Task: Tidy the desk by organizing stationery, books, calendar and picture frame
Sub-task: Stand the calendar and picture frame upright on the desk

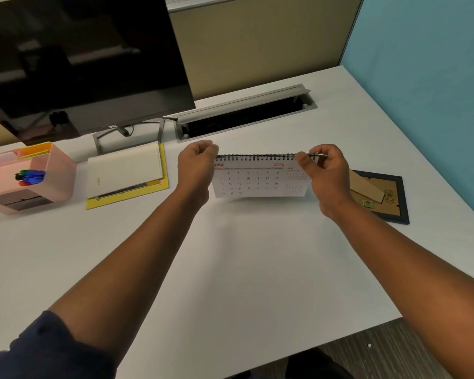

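Note:
A white spiral-bound desk calendar (pixel 257 179) showing June stands upright on the white desk (pixel 230 269), in the middle. My left hand (pixel 196 165) grips its top left corner with curled fingers. My right hand (pixel 323 173) pinches the spiral binding at the top right. A dark picture frame (pixel 381 198) lies face down to the right, its cardboard back and stand showing. A stack of books (pixel 126 173), a white notebook on top of a yellow one, lies to the left. A pink organizer (pixel 25 176) holds coloured markers at the far left.
A black monitor (pixel 80 64) on a grey stand sits at the back left. An open grey cable tray (pixel 244 113) runs along the desk's back. A blue partition wall (pixel 435 77) bounds the right side. The desk's front edge drops to a dark floor at the lower right.

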`<action>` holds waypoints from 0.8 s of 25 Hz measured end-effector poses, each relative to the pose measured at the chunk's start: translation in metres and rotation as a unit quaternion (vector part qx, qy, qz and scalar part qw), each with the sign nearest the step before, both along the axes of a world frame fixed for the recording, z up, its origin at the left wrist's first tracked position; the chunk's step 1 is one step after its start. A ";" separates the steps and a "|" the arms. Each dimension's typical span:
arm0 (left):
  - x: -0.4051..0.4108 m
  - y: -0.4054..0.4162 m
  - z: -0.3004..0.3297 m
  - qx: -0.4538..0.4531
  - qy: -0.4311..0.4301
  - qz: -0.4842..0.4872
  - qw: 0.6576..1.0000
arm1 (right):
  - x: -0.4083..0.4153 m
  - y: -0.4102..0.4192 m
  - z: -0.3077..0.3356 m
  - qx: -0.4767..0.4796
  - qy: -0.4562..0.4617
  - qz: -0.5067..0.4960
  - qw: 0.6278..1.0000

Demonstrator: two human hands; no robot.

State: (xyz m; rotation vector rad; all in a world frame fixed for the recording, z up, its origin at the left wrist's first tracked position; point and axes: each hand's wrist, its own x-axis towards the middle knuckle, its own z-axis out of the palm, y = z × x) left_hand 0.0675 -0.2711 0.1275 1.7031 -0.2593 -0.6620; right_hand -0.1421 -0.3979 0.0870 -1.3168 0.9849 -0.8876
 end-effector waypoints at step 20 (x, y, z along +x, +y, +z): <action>0.009 0.000 -0.037 0.032 -0.078 -0.178 0.980 | 0.000 -0.017 0.003 0.014 0.017 -0.027 0.999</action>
